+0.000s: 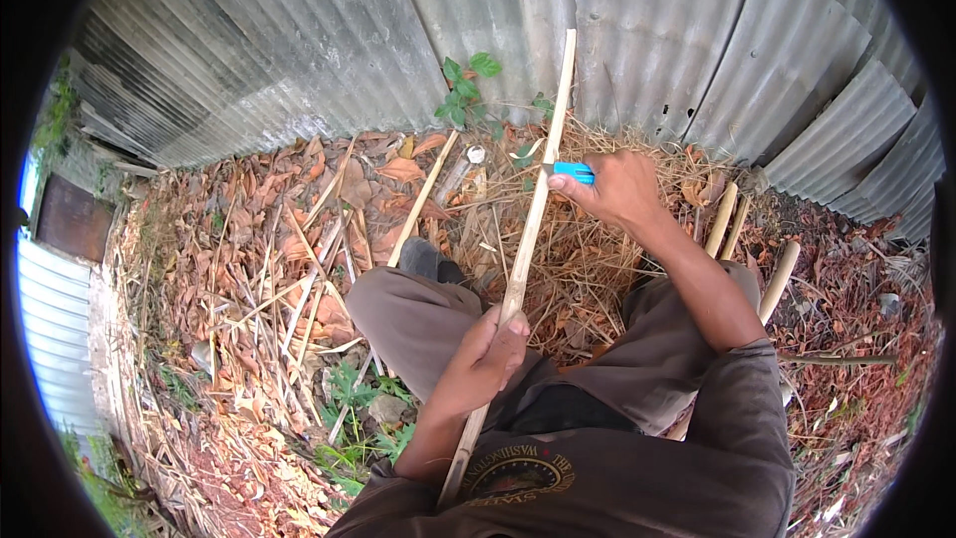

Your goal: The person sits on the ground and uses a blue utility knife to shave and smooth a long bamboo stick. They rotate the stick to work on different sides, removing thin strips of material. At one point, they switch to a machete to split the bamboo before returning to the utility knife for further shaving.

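A long, pale bamboo strip (535,224) slants from my lap up toward the metal fence. My left hand (485,357) is closed around its lower part, near my thigh. Higher up, my right hand (619,189) grips a small knife with a blue handle (574,173). The knife's blade end meets the strip's right edge, and a thin curled shaving stands off the strip just above it. Most of the blade is hidden from sight. The strip's lower end rests against my dark shirt.
A corrugated metal fence (657,30) runs along the far side. Dry leaves (249,269) and straw cover the ground. Several thin sticks lie at the left, one longer strip (423,197) beyond my left knee. Bamboo pieces (780,279) lie to the right. A small green plant (463,90) grows by the fence.
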Demonstrator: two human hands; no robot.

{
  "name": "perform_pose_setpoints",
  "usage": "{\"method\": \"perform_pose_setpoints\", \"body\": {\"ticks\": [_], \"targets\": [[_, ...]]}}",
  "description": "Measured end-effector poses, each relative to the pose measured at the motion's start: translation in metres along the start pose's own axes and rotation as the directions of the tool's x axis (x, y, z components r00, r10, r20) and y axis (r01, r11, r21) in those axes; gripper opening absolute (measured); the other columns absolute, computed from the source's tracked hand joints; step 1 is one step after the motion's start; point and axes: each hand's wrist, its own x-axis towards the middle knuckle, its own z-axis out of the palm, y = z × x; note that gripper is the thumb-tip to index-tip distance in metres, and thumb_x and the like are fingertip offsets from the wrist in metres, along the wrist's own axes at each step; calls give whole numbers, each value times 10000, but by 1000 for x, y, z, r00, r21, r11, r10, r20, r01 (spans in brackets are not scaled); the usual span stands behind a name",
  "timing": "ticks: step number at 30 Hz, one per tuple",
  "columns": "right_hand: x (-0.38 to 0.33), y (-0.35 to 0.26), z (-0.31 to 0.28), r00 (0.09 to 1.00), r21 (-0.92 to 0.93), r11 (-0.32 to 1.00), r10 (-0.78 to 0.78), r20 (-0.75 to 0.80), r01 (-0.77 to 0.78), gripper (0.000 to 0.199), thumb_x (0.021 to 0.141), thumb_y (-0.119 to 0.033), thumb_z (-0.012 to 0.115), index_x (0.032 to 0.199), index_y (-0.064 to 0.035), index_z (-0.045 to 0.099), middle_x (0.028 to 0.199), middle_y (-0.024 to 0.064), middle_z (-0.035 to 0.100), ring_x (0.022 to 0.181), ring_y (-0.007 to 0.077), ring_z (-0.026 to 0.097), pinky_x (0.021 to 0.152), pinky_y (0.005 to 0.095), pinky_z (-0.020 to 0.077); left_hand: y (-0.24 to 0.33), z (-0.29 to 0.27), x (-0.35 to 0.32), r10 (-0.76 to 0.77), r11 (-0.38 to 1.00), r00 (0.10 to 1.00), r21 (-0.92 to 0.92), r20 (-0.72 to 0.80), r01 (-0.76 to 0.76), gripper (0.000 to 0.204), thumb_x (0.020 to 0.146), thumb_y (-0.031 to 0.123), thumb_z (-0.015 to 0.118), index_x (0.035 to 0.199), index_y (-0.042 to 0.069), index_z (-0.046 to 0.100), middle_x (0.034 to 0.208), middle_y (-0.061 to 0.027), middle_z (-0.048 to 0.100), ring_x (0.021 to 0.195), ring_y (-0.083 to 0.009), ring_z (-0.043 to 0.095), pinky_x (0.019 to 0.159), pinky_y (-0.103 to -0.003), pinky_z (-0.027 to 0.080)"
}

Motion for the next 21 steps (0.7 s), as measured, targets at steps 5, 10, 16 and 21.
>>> {"method": "perform_pose_setpoints", "body": {"ticks": [5,10,16,21], "targets": [[-12,-11,0,989,27,988,-150,9,149,739,723,-818,495,586,-104,633,456,105,524,451,327,577,468,449,464,2,-2,-3,53,998,999,44,-8,-53,167,1032,202,397,953,62,442,649,49,363,528,-28,313,463,-200,275],[16,15,-5,987,-28,997,-81,-136,78,743,732,-798,504,604,-81,649,472,127,531,488,340,587,484,447,462,6,3,-6,97,990,995,98,15,-98,227,1038,239,379,921,58,452,591,34,407,466,-31,336,428,-189,282],[46,67,-23,987,-98,988,111,-119,-123,794,735,-816,466,641,-56,678,516,160,570,561,339,622,531,464,472,2,15,-10,59,995,994,79,88,-66,237,1040,256,369,910,72,442,601,36,413,469,-28,346,429,-186,280],[63,100,-21,965,-66,977,187,-184,-202,861,753,-837,401,667,-26,675,570,179,608,656,376,648,605,484,492,10,21,-14,31,994,995,98,99,-41,219,1038,247,383,928,68,445,650,36,403,517,-33,352,471,-184,285]]}}
